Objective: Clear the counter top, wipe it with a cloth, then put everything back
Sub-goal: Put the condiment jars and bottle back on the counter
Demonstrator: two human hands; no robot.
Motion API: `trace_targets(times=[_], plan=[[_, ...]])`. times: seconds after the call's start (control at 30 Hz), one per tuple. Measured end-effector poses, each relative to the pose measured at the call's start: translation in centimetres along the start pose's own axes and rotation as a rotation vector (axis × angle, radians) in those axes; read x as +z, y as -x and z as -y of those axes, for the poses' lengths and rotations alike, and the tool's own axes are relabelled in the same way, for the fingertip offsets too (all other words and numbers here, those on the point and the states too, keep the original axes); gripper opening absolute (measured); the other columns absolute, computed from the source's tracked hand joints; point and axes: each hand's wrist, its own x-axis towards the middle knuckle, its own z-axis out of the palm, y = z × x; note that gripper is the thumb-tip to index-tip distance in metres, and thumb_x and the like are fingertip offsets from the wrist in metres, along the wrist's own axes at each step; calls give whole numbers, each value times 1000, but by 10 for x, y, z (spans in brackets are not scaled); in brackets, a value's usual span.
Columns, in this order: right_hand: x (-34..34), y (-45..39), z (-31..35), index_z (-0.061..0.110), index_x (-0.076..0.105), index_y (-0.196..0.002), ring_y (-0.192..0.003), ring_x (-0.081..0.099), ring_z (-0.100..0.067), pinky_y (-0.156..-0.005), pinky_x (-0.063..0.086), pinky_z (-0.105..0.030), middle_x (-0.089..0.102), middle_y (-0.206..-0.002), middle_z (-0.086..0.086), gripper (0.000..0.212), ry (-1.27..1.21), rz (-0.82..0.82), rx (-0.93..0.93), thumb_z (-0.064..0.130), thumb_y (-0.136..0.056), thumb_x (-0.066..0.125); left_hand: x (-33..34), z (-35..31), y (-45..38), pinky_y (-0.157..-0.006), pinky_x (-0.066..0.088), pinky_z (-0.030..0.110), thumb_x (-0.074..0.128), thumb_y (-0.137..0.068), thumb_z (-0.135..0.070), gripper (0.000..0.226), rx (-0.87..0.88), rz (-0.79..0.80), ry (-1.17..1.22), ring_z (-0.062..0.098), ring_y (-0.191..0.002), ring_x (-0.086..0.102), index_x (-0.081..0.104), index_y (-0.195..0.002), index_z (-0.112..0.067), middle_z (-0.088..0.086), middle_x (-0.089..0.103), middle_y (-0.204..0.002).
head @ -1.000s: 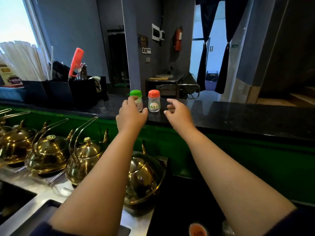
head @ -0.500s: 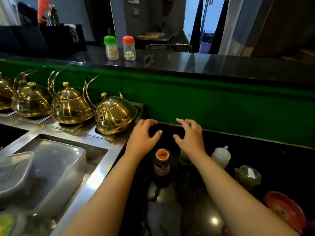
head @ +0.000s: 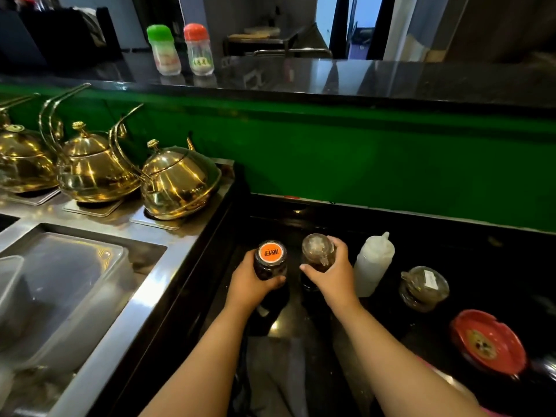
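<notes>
On the low black counter, my left hand grips a dark jar with an orange lid. Beside it, my right hand grips a glass dispenser jar with a clear lid. Both jars stand upright, close together. A white squeeze bottle stands just right of my right hand. Further right sit a lidded glass jar and a red ashtray. Up on the raised black counter top stand a green-capped shaker and a red-capped shaker, side by side.
Three brass teapots line the steel counter at left, above a sink well holding clear plastic tubs. A green wall panel separates the low counter from the raised one. Dark holders stand at the far left of the raised counter.
My hands left the two shakers on the raised counter top, came down to the low counter, and now each grips a jar there. The camera has tilted downward.
</notes>
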Motion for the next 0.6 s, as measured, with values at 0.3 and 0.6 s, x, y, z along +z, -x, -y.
trace_targets(times=[0.3, 0.6], plan=[[5, 4, -8, 19, 52, -124, -106, 57, -12, -85, 42, -20, 58, -107, 9, 64, 7, 22, 31, 11, -70, 83, 1, -8, 11, -89, 46, 25, 89, -60, -29, 72, 6, -75, 25, 12, -112, 58, 52, -122, -24, -7, 63, -116], [-7, -6, 86, 23, 52, -125, -101, 60, -9, -84, 45, -20, 66, -110, 7, 60, -18, 21, -199, 22, -72, 82, -55, -83, 26, -78, 39, 14, 88, -60, -33, 68, 186, -202, 93, 2, -98, 55, 55, -119, -26, -14, 61, -105]])
